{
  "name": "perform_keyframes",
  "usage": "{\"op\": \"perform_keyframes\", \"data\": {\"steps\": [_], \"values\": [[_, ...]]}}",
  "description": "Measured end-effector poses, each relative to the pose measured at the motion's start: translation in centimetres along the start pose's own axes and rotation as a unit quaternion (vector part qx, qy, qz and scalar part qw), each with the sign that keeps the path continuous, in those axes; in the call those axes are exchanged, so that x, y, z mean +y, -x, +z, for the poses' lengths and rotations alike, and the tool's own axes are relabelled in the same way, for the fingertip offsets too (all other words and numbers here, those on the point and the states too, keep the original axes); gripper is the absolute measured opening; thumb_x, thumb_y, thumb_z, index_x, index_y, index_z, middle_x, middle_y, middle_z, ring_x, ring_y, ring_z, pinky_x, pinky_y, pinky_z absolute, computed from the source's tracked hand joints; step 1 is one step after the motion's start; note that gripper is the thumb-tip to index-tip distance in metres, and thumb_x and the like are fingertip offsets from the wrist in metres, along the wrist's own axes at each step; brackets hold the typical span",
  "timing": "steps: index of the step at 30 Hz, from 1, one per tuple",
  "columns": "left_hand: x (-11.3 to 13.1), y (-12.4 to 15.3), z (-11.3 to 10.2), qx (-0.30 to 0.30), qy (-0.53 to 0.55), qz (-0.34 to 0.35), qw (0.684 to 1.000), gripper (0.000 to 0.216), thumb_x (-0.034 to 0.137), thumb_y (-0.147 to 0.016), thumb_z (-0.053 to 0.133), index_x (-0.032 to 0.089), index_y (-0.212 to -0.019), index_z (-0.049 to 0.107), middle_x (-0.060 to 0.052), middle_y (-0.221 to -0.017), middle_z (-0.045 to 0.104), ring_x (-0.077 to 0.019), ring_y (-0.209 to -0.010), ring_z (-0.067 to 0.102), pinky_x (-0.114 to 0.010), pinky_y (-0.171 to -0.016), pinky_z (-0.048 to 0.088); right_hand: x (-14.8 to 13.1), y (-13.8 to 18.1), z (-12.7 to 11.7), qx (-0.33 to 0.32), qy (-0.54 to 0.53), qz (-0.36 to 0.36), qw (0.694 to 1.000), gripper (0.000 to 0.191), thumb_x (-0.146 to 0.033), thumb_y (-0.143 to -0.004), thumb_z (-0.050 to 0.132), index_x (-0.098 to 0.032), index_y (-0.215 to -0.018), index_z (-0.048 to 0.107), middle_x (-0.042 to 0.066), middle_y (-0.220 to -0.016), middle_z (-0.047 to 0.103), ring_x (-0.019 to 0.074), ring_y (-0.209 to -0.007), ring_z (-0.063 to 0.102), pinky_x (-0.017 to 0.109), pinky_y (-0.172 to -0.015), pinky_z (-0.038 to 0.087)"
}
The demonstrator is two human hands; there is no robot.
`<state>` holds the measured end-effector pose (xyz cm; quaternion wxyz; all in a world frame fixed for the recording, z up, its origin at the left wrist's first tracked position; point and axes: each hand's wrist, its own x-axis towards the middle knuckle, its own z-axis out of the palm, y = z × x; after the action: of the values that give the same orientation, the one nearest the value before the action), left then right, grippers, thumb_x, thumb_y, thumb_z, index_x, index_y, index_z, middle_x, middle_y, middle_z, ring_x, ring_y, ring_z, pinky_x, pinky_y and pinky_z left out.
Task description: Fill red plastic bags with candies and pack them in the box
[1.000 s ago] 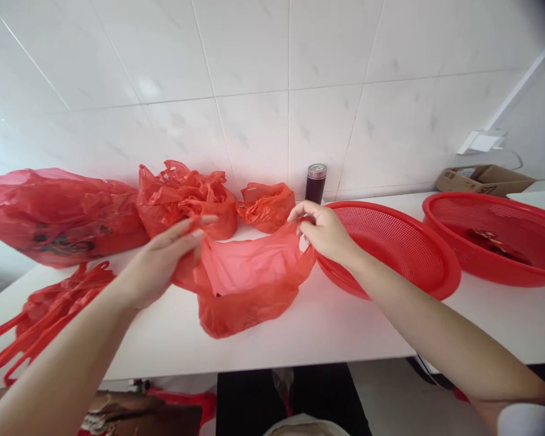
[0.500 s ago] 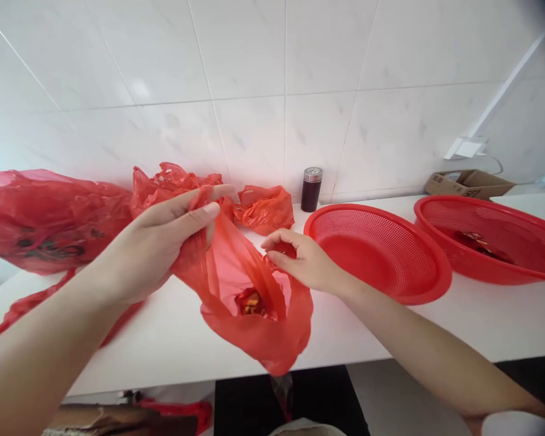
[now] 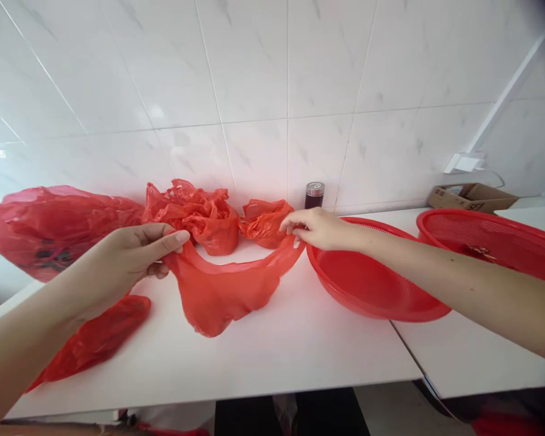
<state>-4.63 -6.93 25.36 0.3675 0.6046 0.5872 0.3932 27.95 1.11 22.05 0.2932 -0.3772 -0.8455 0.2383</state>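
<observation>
A red plastic bag (image 3: 227, 287) hangs stretched between my two hands, above the white table. My left hand (image 3: 148, 248) pinches its left end between thumb and fingers. My right hand (image 3: 311, 229) grips the other end, close to the rim of a red mesh basket (image 3: 367, 284). The bag sags in the middle and its inside is hidden from view. Behind it sit a crumpled red bag (image 3: 195, 212) and a smaller red bag (image 3: 267, 221). Under my left forearm lies another red bag (image 3: 100, 339).
A large, full red bag (image 3: 59, 224) stands at the left. A dark flask with a silver lid (image 3: 315, 192) is against the tiled wall. Right of it are a second red basket (image 3: 504, 236) with something inside and an open cardboard box (image 3: 475, 197).
My right hand has moved up and right, pulling the bag taut sideways. The wrapped pieces seen inside the bag before are now out of sight. The view has shifted slightly.
</observation>
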Motion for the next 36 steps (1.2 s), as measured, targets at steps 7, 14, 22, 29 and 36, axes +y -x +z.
{"op": "perform_keyframes", "data": {"steps": [7, 14, 22, 29, 36], "values": [[1.3, -0.7, 1.0, 0.046, 0.144, 0.034, 0.988, 0.034, 0.045, -0.079, 0.067, 0.015, -0.093, 0.067, -0.007, -0.088, 0.067, -0.0187, -0.078, 0.058, -0.031, -0.068, 0.049, -4.8, -3.1, -2.6, 0.088, 0.008, -0.075, 0.993, 0.029, -0.003, -0.079, 0.051, -0.02, -0.099, 0.064, 0.001, -0.093, 0.064, 0.0092, -0.069, 0.059, 0.024, -0.065, 0.045], [-2.1, -1.5, 3.0, -0.027, 0.191, 0.013, 0.981, 0.027, 0.042, -0.08, 0.067, 0.017, -0.091, 0.068, -0.005, -0.1, 0.065, -0.0174, -0.089, 0.059, -0.031, -0.08, 0.051, -3.2, -1.3, -0.6, 0.12, -0.021, -0.038, 0.992, 0.025, -0.009, -0.081, 0.047, -0.02, -0.097, 0.063, 0.001, -0.09, 0.063, 0.0092, -0.067, 0.056, 0.023, -0.059, 0.042], [-13.8, -1.4, 9.3, -0.03, 0.049, -0.019, 0.998, 0.063, 0.042, -0.068, 0.076, 0.02, -0.119, 0.047, -0.014, -0.123, 0.059, -0.0261, -0.103, 0.062, -0.04, -0.081, 0.054, 0.5, 1.3, -0.2, 0.135, -0.031, 0.041, 0.99, 0.026, -0.01, -0.08, 0.048, -0.019, -0.099, 0.064, 0.004, -0.095, 0.064, 0.0095, -0.068, 0.057, 0.025, -0.065, 0.047], [-16.4, -2.9, 13.2, -0.121, -0.12, -0.01, 0.985, 0.03, 0.02, -0.066, 0.064, 0.019, -0.097, 0.063, -0.004, -0.089, 0.071, -0.023, -0.074, 0.065, -0.034, -0.067, 0.05, 2.5, 2.2, 0.1, 0.139, -0.006, 0.055, 0.989, 0.024, -0.012, -0.082, 0.048, -0.021, -0.099, 0.063, 0.002, -0.094, 0.065, 0.011, -0.072, 0.059, 0.026, -0.068, 0.048], [-12.6, -3.7, 8.8, -0.112, -0.144, 0.038, 0.982, 0.014, 0.033, -0.075, 0.06, 0.021, -0.079, 0.065, 0.0, -0.074, 0.067, -0.0195, -0.071, 0.061, -0.029, -0.066, 0.045, 3.9, 2.5, -0.5, 0.15, -0.011, 0.085, 0.985, 0.023, -0.011, -0.083, 0.047, -0.02, -0.097, 0.062, 0.002, -0.093, 0.064, 0.0086, -0.065, 0.059, 0.025, -0.066, 0.048]]}}
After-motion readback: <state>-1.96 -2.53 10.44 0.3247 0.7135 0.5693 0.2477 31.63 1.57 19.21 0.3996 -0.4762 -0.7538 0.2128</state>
